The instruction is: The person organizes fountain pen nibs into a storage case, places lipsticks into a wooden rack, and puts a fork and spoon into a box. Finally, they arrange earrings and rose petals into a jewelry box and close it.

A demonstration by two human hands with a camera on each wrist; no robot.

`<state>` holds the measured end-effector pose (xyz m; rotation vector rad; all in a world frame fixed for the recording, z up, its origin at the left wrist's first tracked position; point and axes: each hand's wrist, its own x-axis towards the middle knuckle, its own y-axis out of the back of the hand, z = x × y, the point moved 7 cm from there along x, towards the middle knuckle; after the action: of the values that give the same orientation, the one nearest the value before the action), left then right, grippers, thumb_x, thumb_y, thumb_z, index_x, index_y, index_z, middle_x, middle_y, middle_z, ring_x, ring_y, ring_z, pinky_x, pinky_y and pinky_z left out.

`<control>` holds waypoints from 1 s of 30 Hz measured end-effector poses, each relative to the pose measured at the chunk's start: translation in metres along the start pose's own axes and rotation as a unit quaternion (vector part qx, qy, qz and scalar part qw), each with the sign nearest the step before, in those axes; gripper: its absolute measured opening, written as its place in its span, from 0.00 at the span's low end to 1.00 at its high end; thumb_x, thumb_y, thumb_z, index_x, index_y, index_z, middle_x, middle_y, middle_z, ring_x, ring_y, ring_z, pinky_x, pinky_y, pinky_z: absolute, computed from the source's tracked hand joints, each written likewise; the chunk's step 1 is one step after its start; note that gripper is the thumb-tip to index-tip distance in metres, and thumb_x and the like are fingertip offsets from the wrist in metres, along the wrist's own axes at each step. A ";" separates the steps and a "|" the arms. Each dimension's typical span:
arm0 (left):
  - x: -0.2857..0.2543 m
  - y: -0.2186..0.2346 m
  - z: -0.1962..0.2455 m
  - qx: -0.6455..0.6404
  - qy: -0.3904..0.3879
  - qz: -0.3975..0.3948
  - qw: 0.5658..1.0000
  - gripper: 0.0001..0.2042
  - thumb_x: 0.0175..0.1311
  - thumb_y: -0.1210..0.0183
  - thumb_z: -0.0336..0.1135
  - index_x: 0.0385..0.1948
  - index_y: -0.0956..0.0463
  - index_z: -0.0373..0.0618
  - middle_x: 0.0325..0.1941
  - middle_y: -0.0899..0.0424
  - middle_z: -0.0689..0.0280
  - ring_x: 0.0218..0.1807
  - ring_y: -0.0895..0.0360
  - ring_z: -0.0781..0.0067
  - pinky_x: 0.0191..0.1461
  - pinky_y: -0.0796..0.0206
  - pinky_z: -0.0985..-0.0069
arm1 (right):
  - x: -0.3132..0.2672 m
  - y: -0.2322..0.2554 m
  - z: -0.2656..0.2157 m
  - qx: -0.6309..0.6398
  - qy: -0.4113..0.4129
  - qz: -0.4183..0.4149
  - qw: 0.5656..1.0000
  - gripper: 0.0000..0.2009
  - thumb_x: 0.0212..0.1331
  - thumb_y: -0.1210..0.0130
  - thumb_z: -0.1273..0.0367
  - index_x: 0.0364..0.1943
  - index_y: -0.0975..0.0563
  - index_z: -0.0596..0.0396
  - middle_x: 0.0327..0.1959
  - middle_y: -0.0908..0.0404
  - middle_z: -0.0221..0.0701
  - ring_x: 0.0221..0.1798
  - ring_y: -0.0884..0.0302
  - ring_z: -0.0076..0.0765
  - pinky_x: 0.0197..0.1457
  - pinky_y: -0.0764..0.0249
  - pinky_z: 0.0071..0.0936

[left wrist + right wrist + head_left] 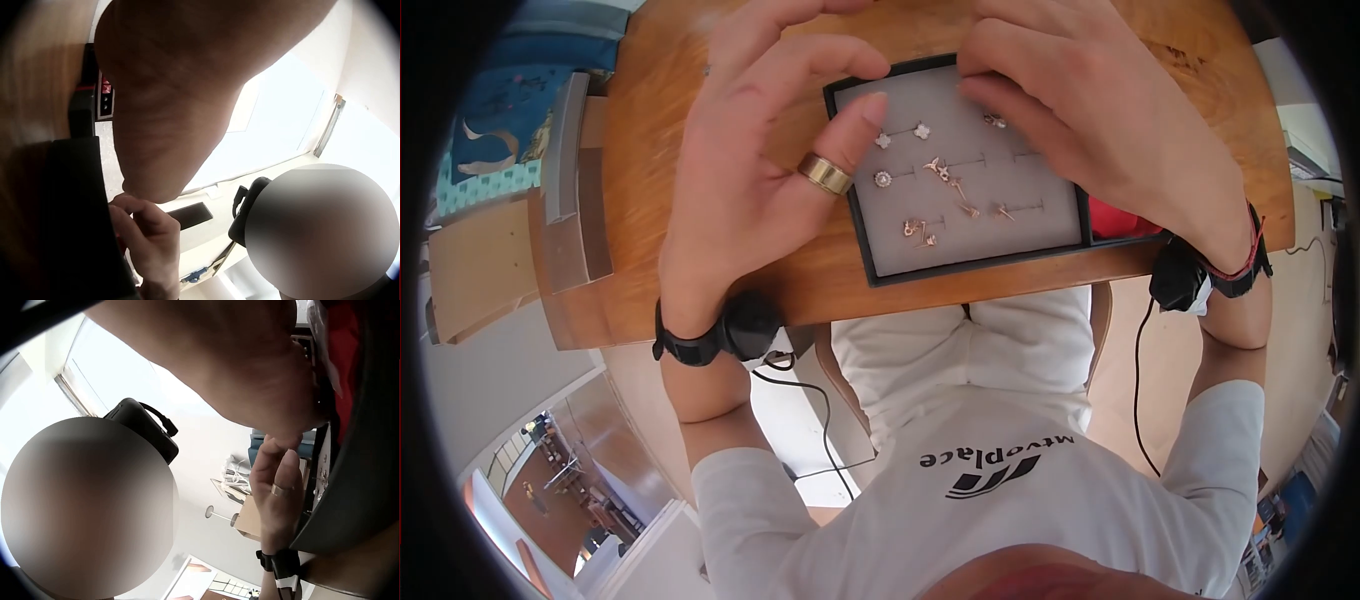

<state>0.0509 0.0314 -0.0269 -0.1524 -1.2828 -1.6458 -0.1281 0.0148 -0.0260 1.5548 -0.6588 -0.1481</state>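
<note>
A black-edged jewellery tray (980, 264) with a grey lining lies on the table in the head view. Several earrings rest in it, among them white flower-shaped studs (922, 131), a round sparkling stud (883, 180) and rose-gold pieces (920, 232). My left hand (750, 170) hovers over the tray's left edge, thumb and index finger apart, a gold ring (825, 174) on the thumb. Over the tray's upper right side, my right hand (1090, 110) bends its fingers downward. Its fingertips are largely hidden, and I cannot tell whether they pinch anything.
Something red (1115, 220) fills a side compartment at the tray's right. Left of the wooden table (650, 230) are cardboard (485, 250) and a blue whale-printed item (510, 120). Black cables (825, 400) hang from both wrist cameras near my lap.
</note>
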 end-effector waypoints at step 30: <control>0.002 -0.005 0.008 0.047 -0.036 -0.103 0.993 0.09 0.63 0.28 0.25 0.42 0.16 0.39 0.58 0.14 0.56 0.62 0.20 0.52 0.67 0.30 0.62 | 0.003 0.025 -0.010 0.298 -0.188 0.067 0.933 0.06 0.71 0.34 0.71 0.40 0.16 0.59 0.33 0.16 0.31 0.32 0.23 0.23 0.35 0.27 0.25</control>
<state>0.0425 0.0355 -0.0257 -0.0209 -1.4685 -1.7630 -0.1285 0.0231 0.0001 2.0786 -1.1895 -0.1509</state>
